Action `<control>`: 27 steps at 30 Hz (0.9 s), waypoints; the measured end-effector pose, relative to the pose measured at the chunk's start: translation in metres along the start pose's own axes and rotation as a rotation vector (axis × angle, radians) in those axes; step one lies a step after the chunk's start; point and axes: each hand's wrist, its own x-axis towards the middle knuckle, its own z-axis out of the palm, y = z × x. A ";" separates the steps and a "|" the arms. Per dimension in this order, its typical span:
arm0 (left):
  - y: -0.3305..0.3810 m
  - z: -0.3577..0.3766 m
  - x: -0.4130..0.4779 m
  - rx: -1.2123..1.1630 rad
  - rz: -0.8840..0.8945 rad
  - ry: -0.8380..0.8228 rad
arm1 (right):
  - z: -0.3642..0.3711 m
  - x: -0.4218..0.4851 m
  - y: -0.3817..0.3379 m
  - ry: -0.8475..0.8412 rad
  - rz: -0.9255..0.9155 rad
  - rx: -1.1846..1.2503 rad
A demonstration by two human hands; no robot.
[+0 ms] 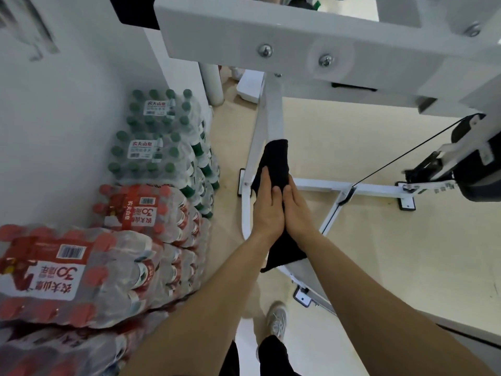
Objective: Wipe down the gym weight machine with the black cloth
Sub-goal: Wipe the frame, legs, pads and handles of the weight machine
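cloth: black cloth [274,161], draped round the sloping white frame bar [273,115] of the weight machine [244,36], low near the floor; one end lies up the bar, the other hangs loose below the wrists.
left hand: left hand [267,210] lies flat on the cloth with fingers straight, pressing it to the bar's left side; no curl round anything that I can see.
right hand: right hand [296,210] mirrors it on the right side with palm in and fingers looking straight; the tips are partly lost against the cloth.
grip type: the two palms touch each other and sandwich cloth and bar between them.
handling: cloth looks soft, light and floppy, so it probably bunches and slides easily on smooth painted metal.
where to hold: best kept wrapped round the bar under both palms, not held by the dangling tail.
bar: rigid, bolted frame that should take firm pressure.
nearby: shrink-wrapped water bottle packs [151,147] stacked just left of the bar; black cable [393,164] to the right.
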 end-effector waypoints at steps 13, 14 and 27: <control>0.021 -0.005 0.043 -0.027 -0.037 -0.043 | 0.005 0.042 -0.022 0.024 -0.134 0.010; 0.015 -0.005 0.031 -0.024 -0.040 -0.048 | 0.004 0.030 -0.016 0.015 -0.121 -0.010; 0.018 -0.001 0.081 -0.073 -0.037 -0.044 | 0.004 0.077 -0.030 0.017 -0.139 0.006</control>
